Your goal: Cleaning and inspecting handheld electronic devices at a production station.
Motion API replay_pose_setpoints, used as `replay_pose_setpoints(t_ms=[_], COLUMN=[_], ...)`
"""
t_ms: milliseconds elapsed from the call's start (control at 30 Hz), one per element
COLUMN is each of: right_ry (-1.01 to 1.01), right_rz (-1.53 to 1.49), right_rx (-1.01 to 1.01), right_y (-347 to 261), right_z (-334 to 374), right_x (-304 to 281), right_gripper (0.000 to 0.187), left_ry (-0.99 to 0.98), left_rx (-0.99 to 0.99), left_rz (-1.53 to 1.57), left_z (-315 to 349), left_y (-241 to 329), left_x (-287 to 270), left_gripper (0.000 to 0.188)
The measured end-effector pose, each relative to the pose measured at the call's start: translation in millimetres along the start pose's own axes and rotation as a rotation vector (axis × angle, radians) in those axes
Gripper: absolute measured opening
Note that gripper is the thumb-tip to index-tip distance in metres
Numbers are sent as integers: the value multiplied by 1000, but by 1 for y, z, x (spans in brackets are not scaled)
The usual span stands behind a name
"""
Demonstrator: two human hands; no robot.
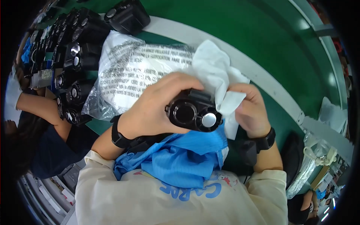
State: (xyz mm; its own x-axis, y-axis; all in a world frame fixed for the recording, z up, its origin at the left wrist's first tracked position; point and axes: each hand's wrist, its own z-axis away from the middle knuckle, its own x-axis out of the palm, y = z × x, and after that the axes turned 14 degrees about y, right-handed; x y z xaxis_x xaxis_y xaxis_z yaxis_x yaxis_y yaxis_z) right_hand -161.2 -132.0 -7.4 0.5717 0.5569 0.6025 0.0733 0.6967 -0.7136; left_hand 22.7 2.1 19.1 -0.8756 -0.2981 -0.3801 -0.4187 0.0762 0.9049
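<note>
My left hand (157, 101) is wrapped round a black camera (194, 110), whose top with a dark round dial and a silver button faces up. In my right hand (252, 110), thumb and fingers pinch a white cloth (213, 65). One fold of that cloth hangs at the camera's right side, and the rest spreads up over the bench behind it. Whether the fold touches the camera I cannot tell. A crumpled blue cloth (180, 155) lies below the camera, against my shirt. Each of my wrists wears a black band.
A clear printed plastic bag (131, 75) with something white inside lies beyond my left hand. Several black cameras (80, 56) crowd the left of the green bench (255, 33); another camera (127, 17) stands at the back. A co-worker's arm (41, 108) reaches in at the left.
</note>
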Motion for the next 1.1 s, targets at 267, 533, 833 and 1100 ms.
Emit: replay_pose_setpoints(t_ms=[267,533,833,1100], right_ry=[44,-119,84,182], right_rz=[93,320,780,823], right_rx=[-74,-357,-712,-836], right_y=[4,-11,-13,1], right_z=[-3,11,16,16], right_x=[-3,18,44,56], right_gripper=[26,10,13,14], left_ry=[60,91,130,131], left_rx=[22,15,-31,21], left_rz=[39,50,36,28], left_z=[4,6,6,3], left_y=[-7,-8,-3,-3], left_x=[5,6,8,8], left_gripper=[64,64,61,60])
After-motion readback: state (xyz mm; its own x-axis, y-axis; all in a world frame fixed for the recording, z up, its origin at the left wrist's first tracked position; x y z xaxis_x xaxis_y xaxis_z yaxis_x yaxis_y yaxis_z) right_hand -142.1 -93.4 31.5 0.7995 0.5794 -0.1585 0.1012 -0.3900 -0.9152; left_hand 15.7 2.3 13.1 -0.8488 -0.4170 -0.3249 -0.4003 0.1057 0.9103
